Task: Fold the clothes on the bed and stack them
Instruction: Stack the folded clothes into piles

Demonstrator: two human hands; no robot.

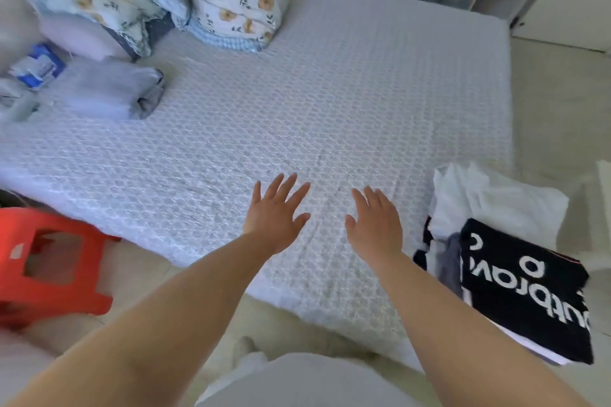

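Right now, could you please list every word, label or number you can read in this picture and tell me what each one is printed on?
"O" above "UEDLON" or similar, white letters seen rotated and partly cut off, so the reading is uncertain: on the black garment on the pile at the right of the bed.
Print on the blue and white packet at the left: too blurred to read.
Small white label on the red stool: too blurred to read.

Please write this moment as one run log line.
left hand: open, empty | right hand: open, empty | both over bed | clothes pile: right edge
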